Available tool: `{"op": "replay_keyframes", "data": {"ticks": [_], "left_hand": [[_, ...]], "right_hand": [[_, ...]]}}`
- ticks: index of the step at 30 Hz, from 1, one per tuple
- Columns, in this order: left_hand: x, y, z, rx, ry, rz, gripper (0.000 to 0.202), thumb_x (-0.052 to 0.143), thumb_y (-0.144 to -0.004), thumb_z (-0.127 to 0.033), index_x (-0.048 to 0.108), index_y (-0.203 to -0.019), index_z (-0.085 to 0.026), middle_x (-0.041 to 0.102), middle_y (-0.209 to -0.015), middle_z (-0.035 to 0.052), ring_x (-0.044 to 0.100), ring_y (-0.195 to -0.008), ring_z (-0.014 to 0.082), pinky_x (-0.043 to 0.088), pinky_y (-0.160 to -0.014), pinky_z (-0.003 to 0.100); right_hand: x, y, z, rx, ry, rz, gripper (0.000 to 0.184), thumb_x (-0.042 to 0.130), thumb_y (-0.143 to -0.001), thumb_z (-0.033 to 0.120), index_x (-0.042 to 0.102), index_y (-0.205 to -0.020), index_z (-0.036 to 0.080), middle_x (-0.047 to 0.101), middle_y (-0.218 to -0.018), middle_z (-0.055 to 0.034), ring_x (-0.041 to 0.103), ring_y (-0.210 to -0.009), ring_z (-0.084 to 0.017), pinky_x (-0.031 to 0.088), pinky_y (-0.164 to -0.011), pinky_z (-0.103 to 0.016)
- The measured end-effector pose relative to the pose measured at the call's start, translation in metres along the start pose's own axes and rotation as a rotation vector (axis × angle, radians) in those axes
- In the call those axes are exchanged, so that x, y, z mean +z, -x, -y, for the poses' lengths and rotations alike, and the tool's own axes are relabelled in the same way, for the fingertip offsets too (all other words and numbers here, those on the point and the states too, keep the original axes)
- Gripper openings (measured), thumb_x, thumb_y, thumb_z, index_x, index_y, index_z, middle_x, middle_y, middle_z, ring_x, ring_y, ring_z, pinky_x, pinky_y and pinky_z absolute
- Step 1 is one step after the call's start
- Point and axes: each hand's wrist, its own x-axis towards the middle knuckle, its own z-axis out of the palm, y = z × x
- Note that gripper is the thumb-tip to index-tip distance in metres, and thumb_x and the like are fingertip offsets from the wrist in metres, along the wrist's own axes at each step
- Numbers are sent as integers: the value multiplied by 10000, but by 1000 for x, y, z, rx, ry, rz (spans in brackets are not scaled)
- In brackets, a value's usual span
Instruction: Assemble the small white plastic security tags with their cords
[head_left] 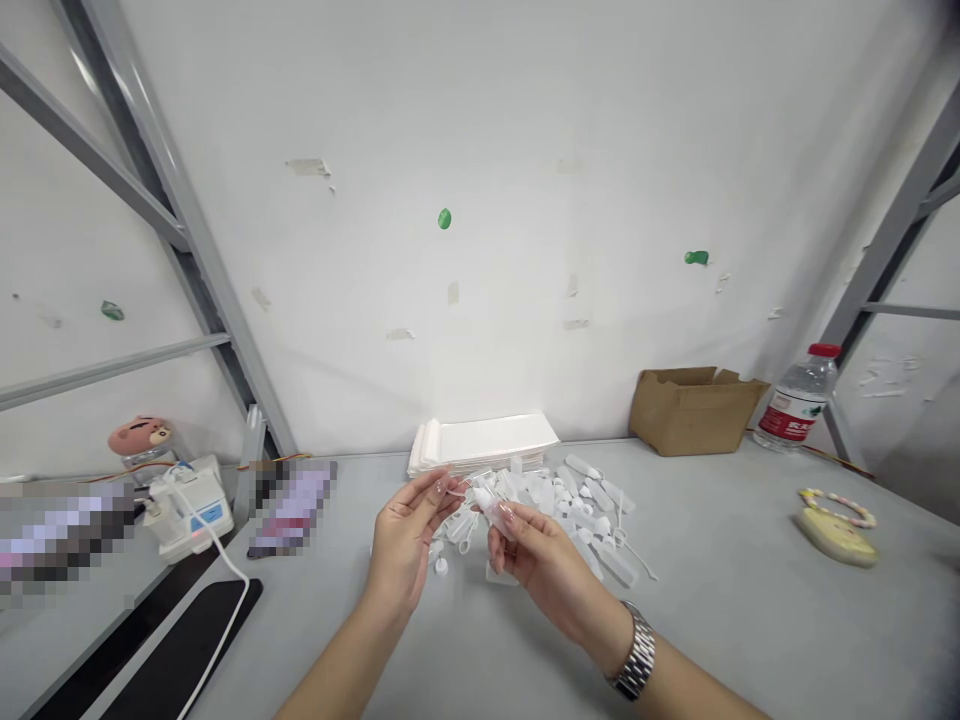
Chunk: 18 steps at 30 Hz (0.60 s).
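Note:
My right hand [544, 575], with a metal watch at its wrist, grips a small translucent white plastic bottle [488, 503]. The bottle is tilted, its white top toward my left hand. The fingertips of my left hand [401, 545] are pinched together on a thin white cord [456, 491] at the top of the bottle. Whether the cord is fixed to the bottle is too small to tell. Behind and around both hands lies a loose pile of similar white plastic pieces [598, 494], some with cords. A small white cap [441, 567] lies near my left wrist.
A stack of white flat packs [495, 437] stands against the wall. Further right are a cardboard box [694, 412], a red-capped water bottle [796, 402] and a yellow item [836, 538] with a bead bracelet. A power strip [191, 510] and a blurred-out phone-like object [296, 508] lie left.

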Motion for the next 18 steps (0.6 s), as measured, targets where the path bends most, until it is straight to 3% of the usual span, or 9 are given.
{"op": "replay_keyframes", "data": {"ticks": [4,9,18], "left_hand": [[4,8,-4,161,-178,-56,265,704,-632,-273,660,-861,-148,712,-754,57,653,-769,197,512,-732,312],[4,12,-5,170,-256,-130,201,718,-596,-263,688,-765,-159,712,-708,45,647,-709,197,516,-696,314],[7,20,-6,319,-387,-92,89,715,-579,-215,720,-667,-224,682,-688,4,570,-564,141,458,-519,243]], "right_hand": [[0,1,-1,7,-26,-6,250,609,-752,384,615,-794,137,545,-605,1,469,-536,-91,368,-574,-233],[3,3,-3,32,-47,7,304,600,-744,431,625,-810,136,539,-597,-6,463,-531,-104,362,-561,-244],[3,4,-1,-15,35,49,344,523,-788,454,636,-815,131,409,-451,57,296,-405,-69,309,-527,-253]]}}
